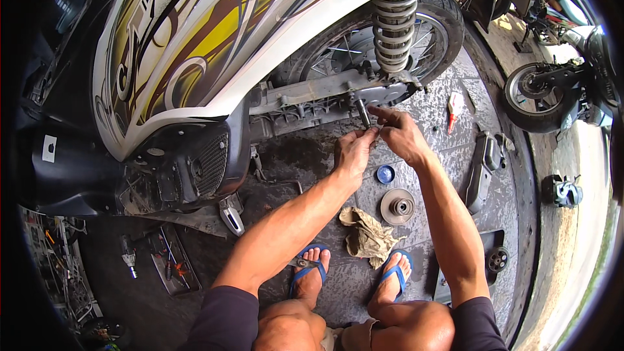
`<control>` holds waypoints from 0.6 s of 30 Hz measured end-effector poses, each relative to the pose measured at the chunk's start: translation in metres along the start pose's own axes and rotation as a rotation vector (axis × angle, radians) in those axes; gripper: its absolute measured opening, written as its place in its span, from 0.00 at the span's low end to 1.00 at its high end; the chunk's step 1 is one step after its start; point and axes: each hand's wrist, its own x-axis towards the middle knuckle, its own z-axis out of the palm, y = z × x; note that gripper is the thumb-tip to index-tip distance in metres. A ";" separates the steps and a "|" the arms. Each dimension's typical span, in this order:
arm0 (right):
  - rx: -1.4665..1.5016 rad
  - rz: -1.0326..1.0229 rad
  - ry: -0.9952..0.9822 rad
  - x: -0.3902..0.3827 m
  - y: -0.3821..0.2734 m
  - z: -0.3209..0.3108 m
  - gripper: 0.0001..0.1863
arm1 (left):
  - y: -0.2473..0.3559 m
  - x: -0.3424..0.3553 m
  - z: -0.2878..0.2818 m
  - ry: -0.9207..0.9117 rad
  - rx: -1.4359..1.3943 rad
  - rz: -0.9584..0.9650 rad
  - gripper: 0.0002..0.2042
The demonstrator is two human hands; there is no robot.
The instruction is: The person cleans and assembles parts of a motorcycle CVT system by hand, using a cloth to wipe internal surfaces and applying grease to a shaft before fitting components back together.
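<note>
In the head view, a left hand and right hand come together at the free end of a metal shaft jutting from the drive case of a scooter; whether either grip clamps it is unclear. Shaft work appears in hand, the next move calling for steady handling.

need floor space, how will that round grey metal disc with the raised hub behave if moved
The disc probably feels stiff and heavy for its size, as its dull grey surface looks like metal. Lying flat, it seems unlikely to roll if pushed.
</note>
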 end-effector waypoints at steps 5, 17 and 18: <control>-0.364 -0.061 -0.017 -0.015 -0.029 0.013 0.34 | 0.008 -0.009 -0.003 -0.011 0.009 0.013 0.11; -0.644 -0.148 0.045 -0.013 -0.031 0.013 0.37 | 0.002 -0.008 -0.002 -0.007 -0.027 0.008 0.11; -0.735 -0.172 0.047 -0.014 -0.033 0.012 0.37 | 0.001 -0.006 -0.001 0.013 -0.045 0.009 0.11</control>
